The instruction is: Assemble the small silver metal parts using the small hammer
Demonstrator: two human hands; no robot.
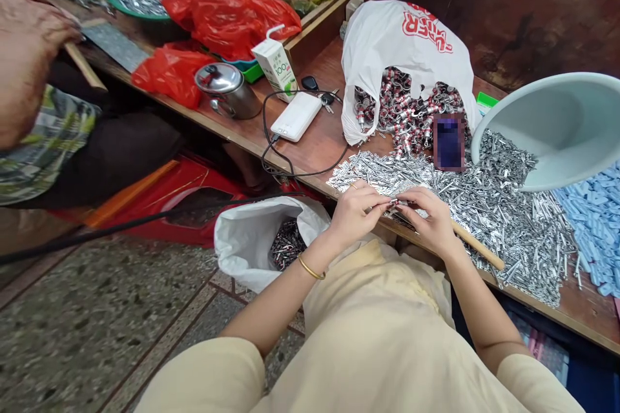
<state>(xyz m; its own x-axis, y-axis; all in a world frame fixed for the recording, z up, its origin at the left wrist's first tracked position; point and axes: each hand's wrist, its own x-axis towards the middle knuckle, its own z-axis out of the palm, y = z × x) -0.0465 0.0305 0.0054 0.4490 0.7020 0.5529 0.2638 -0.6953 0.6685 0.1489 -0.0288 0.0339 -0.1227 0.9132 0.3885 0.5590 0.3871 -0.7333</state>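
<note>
My left hand (357,211) and my right hand (430,218) meet over the front edge of the table, fingertips pinched together. Between them is a small silver metal part (394,201), mostly covered by the fingers; a bit of red shows beside it. Just beyond my hands spreads a heap of loose silver metal pieces (513,226). A wooden handle (478,245) lies at the heap's near edge, by my right wrist. Behind the heap, an open white plastic bag (372,32) spills red-and-silver metal pieces (404,110).
A pale bucket (571,122) lies tipped over the heap, with light blue pieces (598,226) to its right. Leftward are a white power bank (296,116) with cable, keys, a drink carton (275,64) and a metal mug (227,90). A white sack (242,239) stands below. Another person's hand (29,45) is at left.
</note>
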